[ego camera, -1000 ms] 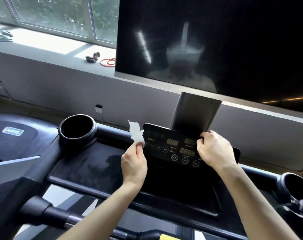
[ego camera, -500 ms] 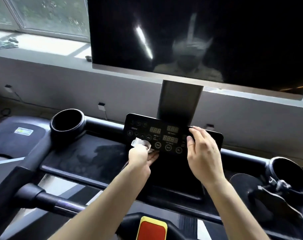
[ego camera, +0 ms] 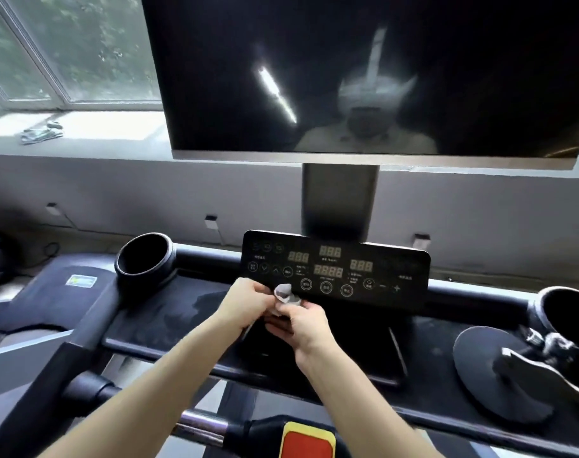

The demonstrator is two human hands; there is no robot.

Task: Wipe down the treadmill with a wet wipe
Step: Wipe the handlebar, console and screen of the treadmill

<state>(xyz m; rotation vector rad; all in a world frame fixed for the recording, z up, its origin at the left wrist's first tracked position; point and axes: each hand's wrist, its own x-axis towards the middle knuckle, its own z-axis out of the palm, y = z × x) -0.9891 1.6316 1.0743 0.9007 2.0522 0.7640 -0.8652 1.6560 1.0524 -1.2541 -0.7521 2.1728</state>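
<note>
Head view puts the wet wipe (ego camera: 284, 294) bunched into a small wad just below the lower left edge of the control panel (ego camera: 336, 267), caught between both hands. The left hand (ego camera: 248, 300) has its fingers curled round the wipe's left side, and the right hand (ego camera: 299, 323) pinches it from below with fingers bent upward. It looks like a refolding step, so the person would do well to open the wad out flat and turn a fresh, damp face outward before going back to the panel. A broad pad under straight fingers should cover the buttons more evenly than a crumpled ball. Pressure ought to stay light, since the red digits are lit and a firm press might trigger a button. Beyond the panel, the tray (ego camera: 169, 312) shows dull smears, and the cup holder (ego camera: 146, 259) and big dark screen (ego camera: 364, 74) likely need passes too.
</note>
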